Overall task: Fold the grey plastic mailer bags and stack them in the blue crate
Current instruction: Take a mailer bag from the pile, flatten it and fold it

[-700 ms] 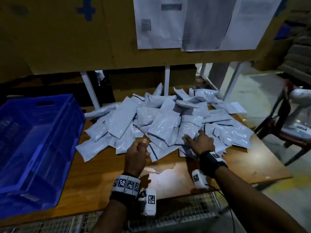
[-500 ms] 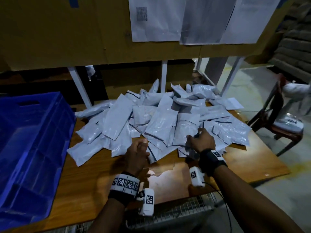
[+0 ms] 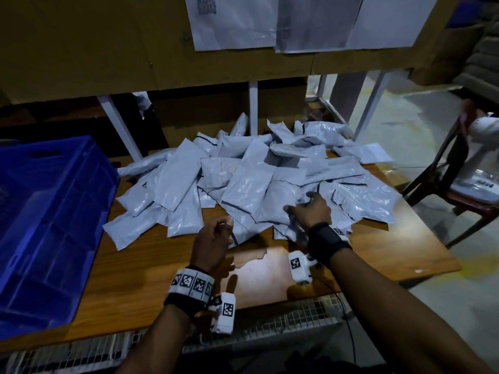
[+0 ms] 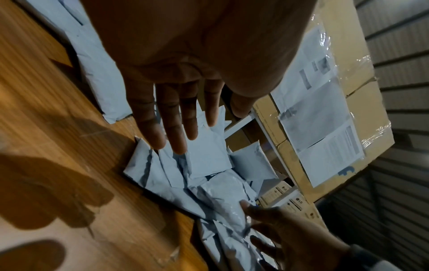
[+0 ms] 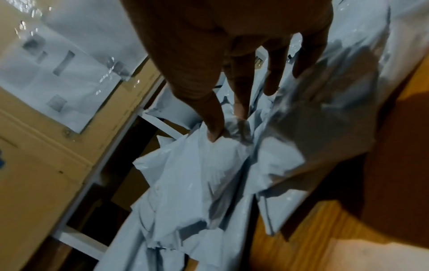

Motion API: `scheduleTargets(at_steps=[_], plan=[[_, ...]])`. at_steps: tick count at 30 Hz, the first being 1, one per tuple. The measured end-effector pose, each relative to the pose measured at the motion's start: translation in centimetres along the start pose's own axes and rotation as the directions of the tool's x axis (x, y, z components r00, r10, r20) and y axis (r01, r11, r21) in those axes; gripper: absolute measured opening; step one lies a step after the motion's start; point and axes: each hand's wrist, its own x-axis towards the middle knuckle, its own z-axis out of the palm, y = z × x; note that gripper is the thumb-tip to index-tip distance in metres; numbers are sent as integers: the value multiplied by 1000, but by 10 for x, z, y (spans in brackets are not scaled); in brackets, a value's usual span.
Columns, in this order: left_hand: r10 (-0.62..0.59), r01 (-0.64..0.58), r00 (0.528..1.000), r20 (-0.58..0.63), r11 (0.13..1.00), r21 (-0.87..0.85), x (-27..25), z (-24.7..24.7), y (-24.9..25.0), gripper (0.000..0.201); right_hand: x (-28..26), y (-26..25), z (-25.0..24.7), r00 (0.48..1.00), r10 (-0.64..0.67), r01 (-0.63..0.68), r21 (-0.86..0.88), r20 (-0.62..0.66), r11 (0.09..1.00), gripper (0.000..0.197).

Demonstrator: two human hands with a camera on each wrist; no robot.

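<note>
Barely started: blue crate [image 3: 54, 211] looks empty, right hand [image 3: 310, 211] pinching one mailer [image 5: 209, 165], left hand [image 4: 176, 113] spread.

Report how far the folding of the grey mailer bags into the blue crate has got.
Done: nothing visible; the blue plastic crate shows no bags inside.
In hand: the right hand pinches one grey plastic mailer bag at the pile's near edge; the left hand hovers open beside it, holding nothing.
Left: the whole heap of loose grey mailers on the wooden table.
</note>
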Motion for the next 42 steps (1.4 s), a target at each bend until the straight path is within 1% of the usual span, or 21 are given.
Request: scheduleTargets(at_steps=[3, 5, 7, 8, 11, 14, 17, 20, 21, 24, 26, 27, 29, 31, 32, 34, 35, 37, 39, 41, 42], plan=[[17, -17, 999, -41, 1000, 4, -14, -9, -8, 47, -5, -2, -20, 997, -82, 79, 125, 16, 989, 72], [13, -12, 997, -72, 1000, 20, -28, -16, -16, 47, -13, 7, -37, 987, -150, 132, 243, 57, 961, 59], [3, -1, 990, -140, 1000, 12, -48, -25, -25, 50, -29, 16, -49, 956, -227, 159, 319, 188, 934, 41], [1, -1, 985, -171, 1000, 4, -61, -30, -28, 50, -39, 21, -53, 923, -265, 167, 329, 279, 929, 33], [-15, 25, 975, -223, 999, 44, -99, -42, -35, 48, -61, 39, -51, 826, -308, 209, 251, 473, 945, 19], [0, 25, 977, -212, 993, 119, -123, -51, -47, 24, -68, 51, -31, 776, -328, 292, 154, 539, 944, 14], [-14, 43, 986, -167, 984, 174, -133, -55, -56, 27, -70, 50, -9, 732, -329, 351, 85, 597, 933, 12], [-72, 83, 994, -79, 984, 156, -124, -52, -63, 32, -69, 42, 8, 737, -302, 363, 24, 605, 932, 10], [-147, 151, 988, -46, 983, 103, -118, -49, -63, 35, -68, 39, 11, 748, -289, 364, -4, 598, 932, 12], [-294, 290, 956, -19, 949, -121, -94, -38, -50, 48, -63, 32, 14, 771, -239, 350, -79, 590, 933, 12], [-302, 292, 953, -28, 939, -183, -74, -32, -48, 66, -56, 32, 9, 778, -221, 359, -127, 588, 925, 16], [-279, 271, 959, -41, 952, -144, -64, -31, -50, 78, -53, 32, 5, 781, -215, 365, -148, 587, 919, 18], [-282, 278, 959, -15, 954, -111, -42, -27, -62, 91, -50, 32, -4, 788, -207, 368, -174, 580, 913, 19], [-262, 268, 962, 79, 961, -65, -30, -20, -58, 97, -48, 35, -12, 802, -208, 372, -194, 560, 908, 19], [-209, 211, 969, 134, 977, 1, -27, -14, -51, 94, -48, 37, -16, 806, -209, 370, -197, 554, 908, 18], [-94, 46, 958, 272, 983, 177, -23, -3, -40, 78, -46, 44, -26, 812, -203, 361, -198, 547, 912, 15], [-40, -53, 943, 330, 962, 267, -20, 2, -38, 69, -45, 48, -31, 816, -196, 354, -201, 544, 914, 15], [-27, -163, 918, 395, 884, 437, -12, 10, -36, 61, -46, 55, -44, 814, -191, 346, -194, 548, 918, 14], [-93, -170, 891, 444, 839, 517, -2, 15, -30, 61, -51, 60, -55, 811, -203, 339, -159, 548, 927, 14], [-141, -131, 872, 468, 855, 502, 7, 17, -25, 60, -58, 62, -62, 803, -227, 344, -118, 551, 932, 14], [-133, -123, 880, 455, 863, 491, 11, 13, -23, 57, -62, 62, -62, 792, -239, 361, -115, 562, 925, 15]])
